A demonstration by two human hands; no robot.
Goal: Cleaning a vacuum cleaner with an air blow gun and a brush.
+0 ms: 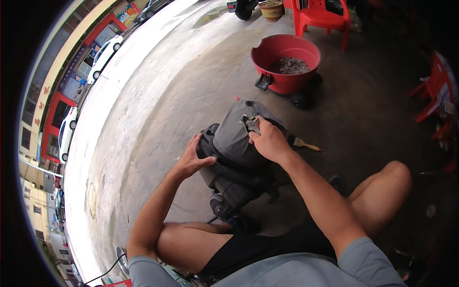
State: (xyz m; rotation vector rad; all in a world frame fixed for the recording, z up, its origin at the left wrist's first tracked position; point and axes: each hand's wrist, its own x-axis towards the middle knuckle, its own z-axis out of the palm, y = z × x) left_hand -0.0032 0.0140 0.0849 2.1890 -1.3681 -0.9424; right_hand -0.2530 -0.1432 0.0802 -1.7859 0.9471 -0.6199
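Between my legs stands what looks like a vacuum cleaner's motor head, black and grey, turned so its grey mesh-cloth filter faces up. My left hand rests against its black rim, thumb and fingers spread apart. Closed in my right hand is a grey metal wrench, its jaw end at a dark opening in the cloth. My fingers partly cover the tool. Just right of the filter, a paintbrush with a wooden handle lies on the ground.
Ahead on the right stands a red tub on black casters, with grey debris inside and a black latch. Beyond it are a red plastic chair and a plant pot. More red chairs stand at the right. Parked cars line the far left.
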